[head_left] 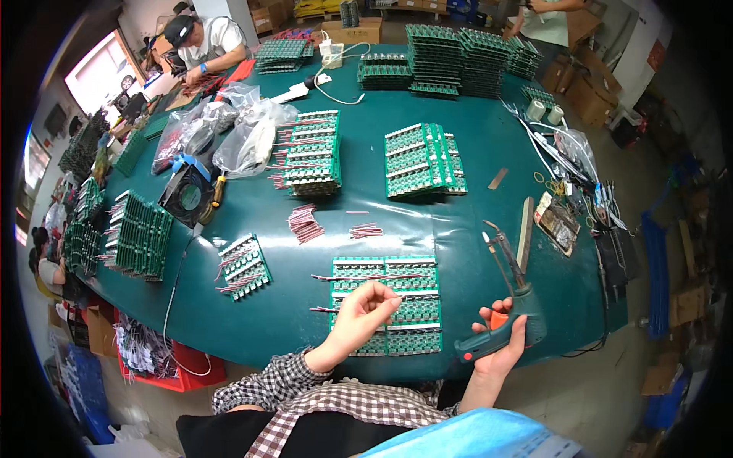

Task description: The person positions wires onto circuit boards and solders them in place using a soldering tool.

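Okay, so just the head view to go on. The left hand is over a green rectangular circuit board panel with rows of white and dark parts, lying flat on the dark green tabletop right in front of the person. Its thumb and index finger are pinched together; whatever's between the tips is too tiny to make out. That hand also hides some of the panel's left side, though a couple of thin red wires do poke out past the left edge.

The right hand has its fingers wrapped round the handle of a dark green soldering gun with an orange trigger, long thin metal nose pointing up, off to the panel's right. Can't tell if the trigger's squeezed.

Beyond the panel there's a loose bundle of short red-and-white wires plus a smaller pile of similar wires. A pale blue face mask blocks part of the bottom edge. Up top, a co-worker in a dark cap is bent over something I can't really identify, and another person is cut off by the upper edge.
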`<state>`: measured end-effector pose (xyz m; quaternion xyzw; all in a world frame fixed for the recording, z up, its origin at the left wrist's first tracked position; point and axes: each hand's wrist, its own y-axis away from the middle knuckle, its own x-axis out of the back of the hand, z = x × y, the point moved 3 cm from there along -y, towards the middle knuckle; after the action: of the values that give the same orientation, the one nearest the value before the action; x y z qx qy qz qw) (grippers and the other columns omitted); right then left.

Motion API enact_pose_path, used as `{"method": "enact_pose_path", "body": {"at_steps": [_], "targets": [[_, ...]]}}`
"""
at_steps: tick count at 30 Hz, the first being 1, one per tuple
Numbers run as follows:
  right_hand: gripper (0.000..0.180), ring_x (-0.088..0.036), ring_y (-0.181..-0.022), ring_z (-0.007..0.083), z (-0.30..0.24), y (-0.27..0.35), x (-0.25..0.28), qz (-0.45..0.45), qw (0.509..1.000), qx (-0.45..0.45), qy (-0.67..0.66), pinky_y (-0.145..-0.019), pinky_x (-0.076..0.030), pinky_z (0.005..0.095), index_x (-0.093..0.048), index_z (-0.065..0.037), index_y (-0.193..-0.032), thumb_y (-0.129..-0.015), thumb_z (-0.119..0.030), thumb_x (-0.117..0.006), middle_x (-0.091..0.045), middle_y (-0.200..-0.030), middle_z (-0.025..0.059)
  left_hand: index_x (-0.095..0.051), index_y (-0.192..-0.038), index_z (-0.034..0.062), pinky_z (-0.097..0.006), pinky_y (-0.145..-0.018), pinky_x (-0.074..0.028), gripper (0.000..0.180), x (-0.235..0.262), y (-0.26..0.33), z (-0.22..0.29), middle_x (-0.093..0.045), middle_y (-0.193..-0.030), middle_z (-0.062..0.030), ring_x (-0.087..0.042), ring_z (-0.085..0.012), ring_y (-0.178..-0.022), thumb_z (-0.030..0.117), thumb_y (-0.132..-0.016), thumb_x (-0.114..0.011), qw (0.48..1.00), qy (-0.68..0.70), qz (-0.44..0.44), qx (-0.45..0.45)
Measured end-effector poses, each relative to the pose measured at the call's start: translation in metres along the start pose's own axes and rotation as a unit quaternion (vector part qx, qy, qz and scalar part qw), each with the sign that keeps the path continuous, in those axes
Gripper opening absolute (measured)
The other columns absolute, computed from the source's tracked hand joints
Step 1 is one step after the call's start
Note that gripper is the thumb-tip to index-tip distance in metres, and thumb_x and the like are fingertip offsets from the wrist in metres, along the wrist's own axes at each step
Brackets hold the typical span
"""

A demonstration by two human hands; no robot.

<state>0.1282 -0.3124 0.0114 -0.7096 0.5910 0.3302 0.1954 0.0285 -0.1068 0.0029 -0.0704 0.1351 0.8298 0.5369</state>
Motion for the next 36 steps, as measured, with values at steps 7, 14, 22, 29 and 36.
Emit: {"method": "enact_pose_path", "body": {"at_steps": [7, 14, 22, 29, 36], "targets": [[0.038, -0.062, -0.078, 0.0254, 0.005, 0.005, 0.007, -0.041, 0.999, -0.030, -0.012, -0.061, -0.056, 0.0383, -0.048, -0.003, -0.104, -0.087, -0.037, -0.051, -0.057, -0.089, 0.0095, -0.052, -0.094, 0.0029, -0.018, -0.058, -0.044, 0.011, 0.004, 0.003, -0.004, -0.053, -0.082, 0.0001, -0.050, -0.0031, -0.068, 0.007, -0.085, -0.057, 0.999, 0.024, 0.031, -0.025], [0.040, -0.062, -0.072, 0.0215, 0.015, 0.011, -0.013, -0.043, 0.998, -0.043, 0.035, -0.055, -0.056, 0.0345, -0.048, -0.003, -0.101, -0.086, -0.040, -0.052, -0.057, -0.085, 0.0082, -0.054, -0.092, 0.0021, -0.019, -0.058, -0.038, 0.009, 0.012, 0.003, -0.003, -0.049, -0.086, -0.0006, -0.046, -0.0052, -0.068, 0.000, -0.084, -0.049, 0.997, -0.015, 0.021, -0.074], [0.039, -0.061, -0.071, 0.0178, 0.028, 0.026, -0.017, -0.083, 0.993, -0.079, 0.034, -0.053, -0.054, 0.0288, -0.045, -0.003, -0.102, -0.087, -0.039, -0.051, -0.055, -0.087, 0.0075, -0.056, -0.092, 0.0000, -0.022, -0.064, -0.043, 0.013, 0.016, 0.013, 0.008, -0.049, -0.088, -0.0036, -0.049, -0.0084, -0.071, 0.000, -0.084, -0.046, 0.995, -0.070, 0.024, -0.065], [0.042, -0.060, -0.071, 0.0215, 0.033, 0.031, -0.019, -0.112, 0.990, -0.084, 0.012, -0.050, -0.052, 0.0320, -0.044, 0.002, -0.106, -0.088, -0.036, -0.049, -0.055, -0.089, 0.0122, -0.058, -0.096, 0.0002, -0.018, -0.057, -0.041, 0.014, 0.020, 0.012, 0.006, -0.053, -0.086, -0.0013, -0.053, -0.0060, -0.069, 0.002, -0.085, -0.051, 0.992, -0.090, 0.045, -0.076], [0.043, -0.061, -0.070, 0.0226, 0.040, 0.040, -0.014, -0.138, 0.986, -0.097, 0.012, -0.051, -0.052, 0.0319, -0.044, 0.004, -0.109, -0.088, -0.033, -0.049, -0.056, -0.091, 0.0145, -0.059, -0.098, 0.0014, -0.018, -0.056, -0.041, 0.016, 0.015, 0.000, 0.016, -0.061, -0.091, -0.0021, -0.054, -0.0058, -0.070, 0.011, -0.085, -0.058, 0.996, -0.032, 0.063, -0.057]]}}
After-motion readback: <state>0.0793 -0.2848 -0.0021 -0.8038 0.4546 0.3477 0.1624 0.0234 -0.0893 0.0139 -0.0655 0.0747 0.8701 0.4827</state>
